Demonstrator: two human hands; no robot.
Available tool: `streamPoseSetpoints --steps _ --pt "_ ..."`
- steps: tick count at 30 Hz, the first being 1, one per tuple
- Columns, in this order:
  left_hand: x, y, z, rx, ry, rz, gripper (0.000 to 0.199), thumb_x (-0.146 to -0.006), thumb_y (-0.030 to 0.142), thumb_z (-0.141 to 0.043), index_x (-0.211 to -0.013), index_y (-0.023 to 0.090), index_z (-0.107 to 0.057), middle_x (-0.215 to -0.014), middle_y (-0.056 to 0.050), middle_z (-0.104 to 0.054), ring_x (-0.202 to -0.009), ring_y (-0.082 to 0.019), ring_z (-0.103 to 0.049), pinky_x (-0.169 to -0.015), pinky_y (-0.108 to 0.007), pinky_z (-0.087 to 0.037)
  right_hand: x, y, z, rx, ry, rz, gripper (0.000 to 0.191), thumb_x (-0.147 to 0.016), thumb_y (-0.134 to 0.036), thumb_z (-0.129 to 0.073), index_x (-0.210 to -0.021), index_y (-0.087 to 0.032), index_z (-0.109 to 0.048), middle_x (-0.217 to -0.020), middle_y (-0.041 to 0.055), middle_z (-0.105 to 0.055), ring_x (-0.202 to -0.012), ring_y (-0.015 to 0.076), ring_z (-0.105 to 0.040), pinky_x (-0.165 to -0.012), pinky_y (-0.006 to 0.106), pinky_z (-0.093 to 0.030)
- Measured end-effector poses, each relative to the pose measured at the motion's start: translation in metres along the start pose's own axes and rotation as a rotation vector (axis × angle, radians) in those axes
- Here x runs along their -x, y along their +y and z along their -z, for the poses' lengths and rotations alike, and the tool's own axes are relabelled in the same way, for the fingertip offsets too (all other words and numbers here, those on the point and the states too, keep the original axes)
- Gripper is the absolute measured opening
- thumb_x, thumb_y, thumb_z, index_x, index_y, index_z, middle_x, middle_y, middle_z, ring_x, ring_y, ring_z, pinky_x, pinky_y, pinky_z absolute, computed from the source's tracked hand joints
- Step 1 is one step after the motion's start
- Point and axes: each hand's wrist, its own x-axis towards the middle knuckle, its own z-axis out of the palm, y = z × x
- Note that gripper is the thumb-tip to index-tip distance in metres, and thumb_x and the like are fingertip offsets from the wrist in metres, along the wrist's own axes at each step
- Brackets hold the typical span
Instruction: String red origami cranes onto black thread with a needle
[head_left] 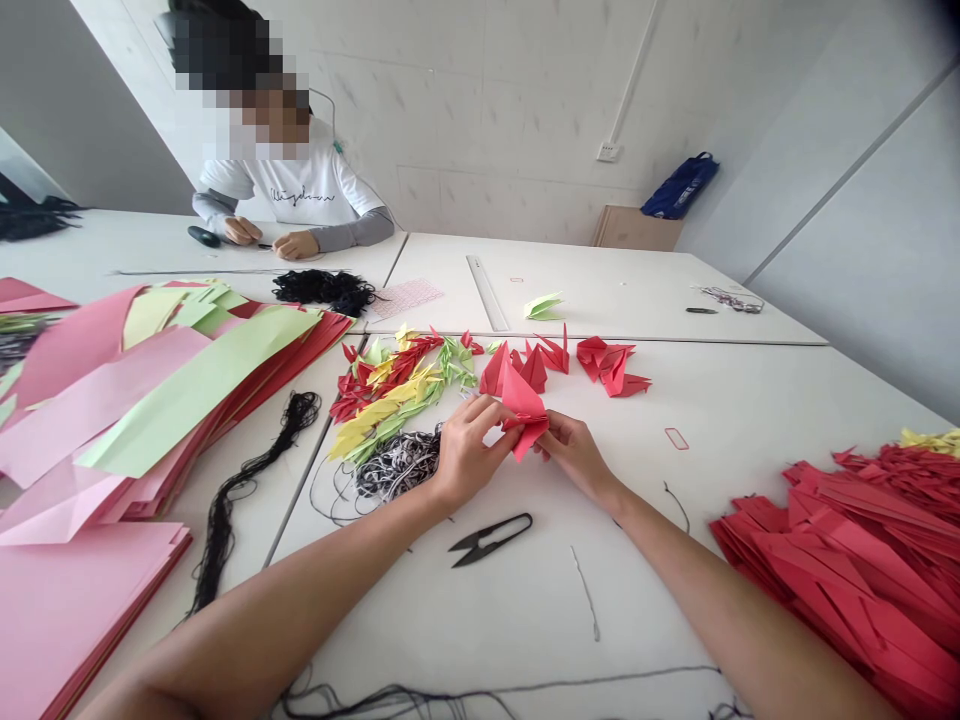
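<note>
Nearest, black thread snips (489, 540) lie on the white tabletop (720, 420), just below the left hand (472, 450) and right hand (574, 455). Each grip is pinched closed on a folded red paper crane (521, 410), held between them at centre. Just left of the hands sit tangled black-and-white threads (397, 465) and a heap of red, yellow and green paper cranes (390, 390). Red paper strips (847, 560) pile at lower right, pink and green sheets (97, 400) at left. At upper left sits a co-worker (270, 170), the script on the white shirt (300, 195) unreadable.
</note>
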Motion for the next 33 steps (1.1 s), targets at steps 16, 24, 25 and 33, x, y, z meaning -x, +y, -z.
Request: streamPoseSetpoints --steps 16,24,25,33 --pt "-0.0005 -0.0008 0.0001 -0.01 -0.032 -0.008 0.007 -0.092 0.02 -0.063 -0.085 0.02 -0.063 -0.08 -0.002 -0.063 -0.075 -0.015 -0.055 -0.068 -0.028 -0.044 0.0024 0.0008 0.0005 -0.015 0.01 0.016 0.03 -0.086 -0.049 -0.068 -0.086 -0.019 -0.07 -0.067 -0.0006 -0.059 -0.062 0.0123 -0.052 -0.06 0.027 -0.043" --pt "-0.0027 0.0055 0.0041 -0.019 -0.046 -0.145 0.009 -0.09 0.014 -0.063 -0.091 0.022 -0.067 -0.085 -0.003 -0.069 -0.077 -0.017 -0.056 -0.071 -0.03 -0.044 0.0006 0.0006 -0.0006 -0.036 0.049 0.096 0.028 -0.081 -0.048 -0.071 -0.086 -0.021 -0.067 -0.074 0.0002 -0.061 -0.063 0.013 -0.052 -0.056 0.026 -0.045" --pt "-0.0029 0.0061 0.0047 -0.015 -0.047 -0.161 0.01 -0.09 0.013 -0.062 -0.093 0.022 -0.067 -0.087 -0.004 -0.07 -0.078 -0.018 -0.056 -0.071 -0.03 -0.044 0.0007 0.0002 -0.0007 -0.039 0.071 0.111 0.027 -0.081 -0.047 -0.071 -0.086 -0.021 -0.066 -0.074 0.0 -0.061 -0.063 0.0128 -0.052 -0.056 0.026 -0.045" --pt "-0.0016 0.0033 0.007 -0.017 -0.038 -0.182 0.013 -0.09 0.01 -0.061 -0.094 0.022 -0.066 -0.089 -0.004 -0.07 -0.082 -0.018 -0.058 -0.074 -0.032 -0.046 0.0041 -0.0029 -0.0016 0.004 0.16 0.211 0.008 -0.081 -0.029 -0.064 -0.085 -0.022 -0.064 -0.072 -0.0016 -0.061 -0.058 0.011 -0.05 -0.053 0.025 -0.045"
